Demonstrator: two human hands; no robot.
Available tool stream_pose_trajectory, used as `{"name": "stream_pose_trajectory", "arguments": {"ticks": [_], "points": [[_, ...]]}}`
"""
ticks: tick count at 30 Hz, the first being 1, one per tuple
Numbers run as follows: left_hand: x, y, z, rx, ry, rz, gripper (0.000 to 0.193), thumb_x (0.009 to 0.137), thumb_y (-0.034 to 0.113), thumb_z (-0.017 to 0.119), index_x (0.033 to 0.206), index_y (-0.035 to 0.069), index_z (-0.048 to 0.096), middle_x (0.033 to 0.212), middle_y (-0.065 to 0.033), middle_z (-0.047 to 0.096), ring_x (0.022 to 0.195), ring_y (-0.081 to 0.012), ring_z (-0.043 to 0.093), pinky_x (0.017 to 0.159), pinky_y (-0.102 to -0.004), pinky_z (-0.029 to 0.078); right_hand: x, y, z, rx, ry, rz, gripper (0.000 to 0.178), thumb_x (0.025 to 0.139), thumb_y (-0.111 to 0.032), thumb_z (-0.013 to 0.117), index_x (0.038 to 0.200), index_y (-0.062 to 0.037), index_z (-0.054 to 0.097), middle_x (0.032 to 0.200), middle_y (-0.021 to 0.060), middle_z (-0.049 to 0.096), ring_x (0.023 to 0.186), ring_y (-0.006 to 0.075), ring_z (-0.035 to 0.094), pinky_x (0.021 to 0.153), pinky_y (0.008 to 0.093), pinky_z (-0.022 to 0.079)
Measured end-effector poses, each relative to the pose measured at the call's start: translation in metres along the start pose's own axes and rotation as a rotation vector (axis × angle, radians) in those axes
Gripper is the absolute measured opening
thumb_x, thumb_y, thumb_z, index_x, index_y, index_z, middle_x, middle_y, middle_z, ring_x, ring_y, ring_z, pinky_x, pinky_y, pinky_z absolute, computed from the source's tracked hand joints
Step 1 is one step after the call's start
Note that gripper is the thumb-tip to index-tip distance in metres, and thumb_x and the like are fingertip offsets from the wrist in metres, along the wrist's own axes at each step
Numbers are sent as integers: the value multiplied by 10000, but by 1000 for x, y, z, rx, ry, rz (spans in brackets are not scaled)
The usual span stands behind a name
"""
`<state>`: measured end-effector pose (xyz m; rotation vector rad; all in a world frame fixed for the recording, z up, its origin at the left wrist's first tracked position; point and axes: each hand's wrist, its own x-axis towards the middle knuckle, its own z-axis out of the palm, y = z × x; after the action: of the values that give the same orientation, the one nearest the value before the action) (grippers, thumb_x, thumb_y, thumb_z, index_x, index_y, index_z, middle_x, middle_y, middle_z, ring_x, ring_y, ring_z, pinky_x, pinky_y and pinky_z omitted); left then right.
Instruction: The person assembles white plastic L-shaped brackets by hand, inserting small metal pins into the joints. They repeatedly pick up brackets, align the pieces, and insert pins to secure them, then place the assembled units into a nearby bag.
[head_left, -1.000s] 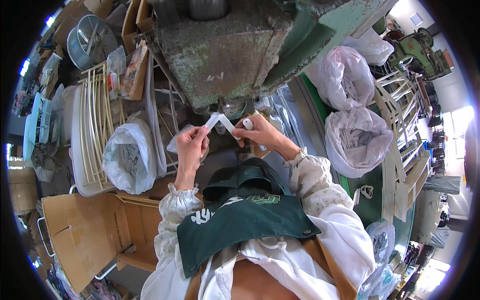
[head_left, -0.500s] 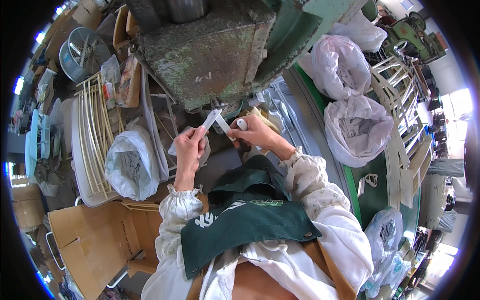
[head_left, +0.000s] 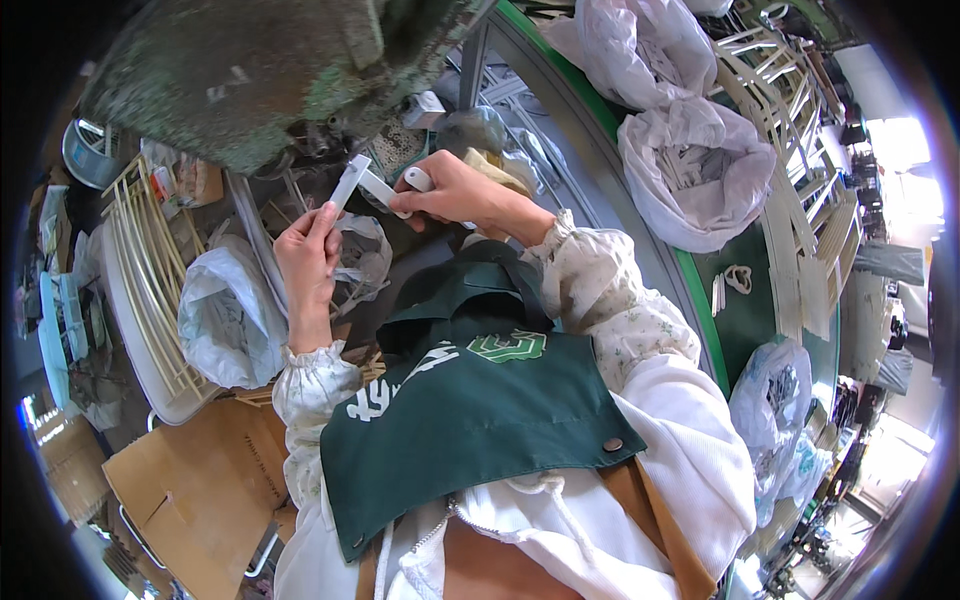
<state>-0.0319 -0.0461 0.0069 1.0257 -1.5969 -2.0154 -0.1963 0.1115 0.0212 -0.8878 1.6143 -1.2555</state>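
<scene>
Pinched in my left hand [head_left: 310, 255] is a flat white strip [head_left: 350, 180], angled up and to the right. My right hand [head_left: 462, 195] is closed on a second white strip [head_left: 376, 187], whose far end meets or overlaps the top of the first one. Whether the two are joined I cannot tell. A rounded white end with a small hole [head_left: 418, 179] also sticks up from the right hand. Both hands are just below the underside of a worn green machine [head_left: 270, 80]. The right palm and its curled fingers are partly hidden.
Left of my hands stand a white bag of strips [head_left: 232, 315], long cream rods [head_left: 145, 290] and an open cardboard box [head_left: 195, 480]. On the right, a green-edged bench [head_left: 745, 300] carries more bags [head_left: 695, 180] and stacked pale strips [head_left: 805, 280].
My view has shifted, so the machine, bags and hands appear farther left and higher. Both hands keep their hold on the white strips, which stay end to end at an angle.
</scene>
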Motion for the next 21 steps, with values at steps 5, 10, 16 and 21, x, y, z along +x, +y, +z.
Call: {"name": "stream_pose_trajectory", "arguments": {"ticks": [5,10,16,21], "points": [[-3,0,3,10,-10,-5,222,871,193,674,854,-29,672,522,26,471,393,-20,359,349,-170,222,-5,-3,-1,3,14,6,192,831,-171,677,820,20,692,649,22,649,571,65,531,520,239,414],[-2,-2,3,-32,2,2,227,865,193,683,853,-34,673,527,22,484,400,-21,372,353,-166,238,-6,-13,-5,-13,-22,54,199,835,-180,684,840,19,683,639,17,636,550,57,528,492,221,386],[-6,6,7,-41,-4,44,230,870,190,676,834,-36,668,522,22,481,395,-18,362,350,-169,231,-4,-10,-5,27,-36,-10,195,845,-183,677,830,11,681,625,3,626,517,44,494,466,212,362],[-10,12,4,-57,-10,75,230,880,191,662,835,-34,666,516,27,470,389,-13,349,351,-175,216,-10,-19,-4,19,-31,-44,189,856,-180,666,866,8,678,632,3,626,521,40,491,465,207,361]]}}
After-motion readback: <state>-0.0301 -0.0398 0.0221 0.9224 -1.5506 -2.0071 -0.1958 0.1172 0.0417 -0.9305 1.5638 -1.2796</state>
